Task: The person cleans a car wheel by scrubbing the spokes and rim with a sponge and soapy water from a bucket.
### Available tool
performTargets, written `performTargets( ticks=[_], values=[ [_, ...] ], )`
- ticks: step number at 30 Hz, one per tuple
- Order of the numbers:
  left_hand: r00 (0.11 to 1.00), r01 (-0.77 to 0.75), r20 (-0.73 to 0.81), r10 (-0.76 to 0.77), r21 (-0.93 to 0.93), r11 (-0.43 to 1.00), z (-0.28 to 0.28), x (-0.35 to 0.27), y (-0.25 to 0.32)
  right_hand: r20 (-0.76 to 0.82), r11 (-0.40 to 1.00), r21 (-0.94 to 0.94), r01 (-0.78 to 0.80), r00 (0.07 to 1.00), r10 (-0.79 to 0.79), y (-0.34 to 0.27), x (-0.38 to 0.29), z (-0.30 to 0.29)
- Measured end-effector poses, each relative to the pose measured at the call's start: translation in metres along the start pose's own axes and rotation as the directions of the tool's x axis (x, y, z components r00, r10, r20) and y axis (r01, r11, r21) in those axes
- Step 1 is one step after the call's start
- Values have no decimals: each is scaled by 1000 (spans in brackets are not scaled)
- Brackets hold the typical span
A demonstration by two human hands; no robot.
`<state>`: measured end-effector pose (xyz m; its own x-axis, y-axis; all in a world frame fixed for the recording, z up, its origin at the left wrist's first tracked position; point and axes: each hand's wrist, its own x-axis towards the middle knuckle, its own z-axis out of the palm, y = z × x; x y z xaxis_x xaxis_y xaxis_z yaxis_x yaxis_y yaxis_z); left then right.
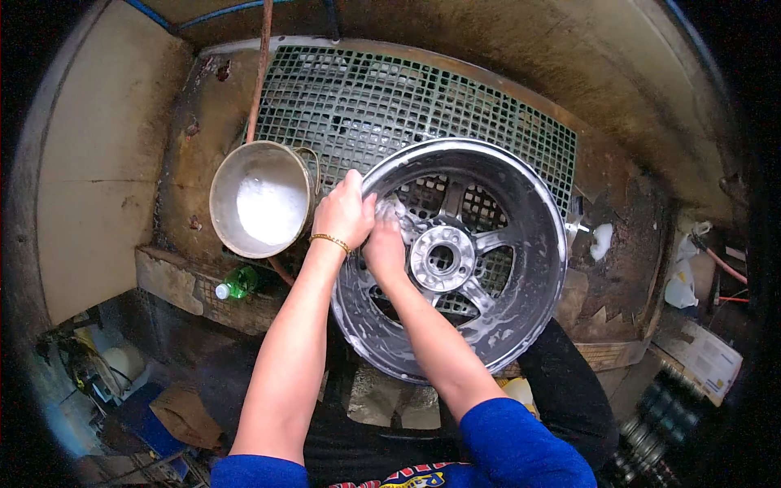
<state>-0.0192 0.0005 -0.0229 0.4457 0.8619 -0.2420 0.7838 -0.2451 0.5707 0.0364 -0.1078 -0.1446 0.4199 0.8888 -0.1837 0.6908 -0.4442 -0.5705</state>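
A foam-streaked alloy car wheel (443, 259) lies tilted before me with its hollow barrel side up, showing spokes and a central hub with bolt holes. My left hand (346, 210), a gold-coloured bracelet at its wrist, grips the rim at the upper left. Inside the barrel, my right hand (385, 244) presses against a spoke near the left side. Suds and blur cover its fingertips, so whether they hold a pad or cloth is hidden. Just left of my hands stands a pale bucket (223, 204) with white sudsy liquid (271, 210) in it.
Green plastic grating (366, 104) lies under the wheel in a stained basin with high walls (104, 152). A reddish hose (261, 73) runs behind the bucket. Near the front ledge is a green bottle (244, 282). White foam (601, 241) and plastic jugs (680, 287) are at right.
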Motion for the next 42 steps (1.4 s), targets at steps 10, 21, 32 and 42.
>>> performTargets(
  ticks=[10, 21, 32, 42],
  values=[
    [1000, -7, 10, 8, -59, 998, 0, -1, -8, 671, 739, -480, 474, 741, -40, 12, 14, -74],
    [1000, -10, 6, 11, -76, 997, -1, 2, -1, 92, 886, -251, 390, 921, -379, 26, 16, -43],
    [1000, 6, 5, -6, -52, 999, -1, -1, -4, 300, 896, -376, 237, 946, -125, 12, 6, -75],
    [1000, 16, -2, -16, -69, 997, 0, -2, -5, 290, 892, -154, 425, 882, -371, 33, 24, -48]
  ],
)
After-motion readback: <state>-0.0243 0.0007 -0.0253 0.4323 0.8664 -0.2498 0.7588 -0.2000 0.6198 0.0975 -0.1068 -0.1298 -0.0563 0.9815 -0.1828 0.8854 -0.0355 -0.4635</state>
